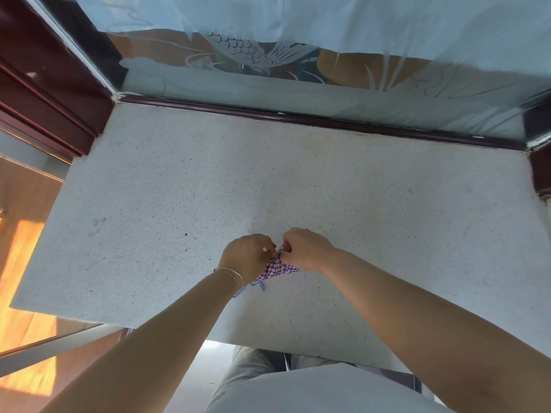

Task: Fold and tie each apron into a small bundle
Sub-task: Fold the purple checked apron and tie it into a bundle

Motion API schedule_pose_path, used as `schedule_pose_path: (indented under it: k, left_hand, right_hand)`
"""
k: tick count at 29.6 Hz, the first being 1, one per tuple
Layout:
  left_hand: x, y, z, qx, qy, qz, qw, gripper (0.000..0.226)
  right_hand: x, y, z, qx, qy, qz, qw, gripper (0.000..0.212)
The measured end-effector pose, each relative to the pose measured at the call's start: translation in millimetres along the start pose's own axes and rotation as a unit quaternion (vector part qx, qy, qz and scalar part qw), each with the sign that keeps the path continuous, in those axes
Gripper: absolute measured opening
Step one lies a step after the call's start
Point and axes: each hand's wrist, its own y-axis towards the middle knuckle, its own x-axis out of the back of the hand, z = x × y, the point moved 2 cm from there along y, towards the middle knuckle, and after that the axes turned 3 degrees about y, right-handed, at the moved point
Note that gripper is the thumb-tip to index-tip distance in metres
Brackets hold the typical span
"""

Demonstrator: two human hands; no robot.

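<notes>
No text, label, brand, number or sign can be read anywhere in this view.

Setting: a home interior, by all signs. A speckled pale stone ledge (208, 180) is running along a window framed in dark red-brown wood (53, 93). Frosted glass (247, 52) etched with a scaled fish and reeds is standing behind it. Sunlight is falling on warm wooden flooring (21, 263) at the left.
</notes>
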Motion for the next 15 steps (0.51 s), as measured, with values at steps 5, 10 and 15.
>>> schedule_pose_path:
  k: [5,10,15]
  left_hand:
    - [16,5,21,0.120,-0.266,0.063,0.955,0.027]
    - [23,-9,30,0.101,-0.372,0.147,0.911,0.071]
    - [41,-5,2,0.050,-0.333,0.059,0.940,0.021]
  right_hand:
    - [2,-7,-7,-0.008,0.043,-0.044,0.998,0.013]
    - [5,-16,-26,-0.077,0.232,-0.052,0.968,0.019]
    - [13,-30,-26,-0.118,0.372,-0.091,0.916,0.011]
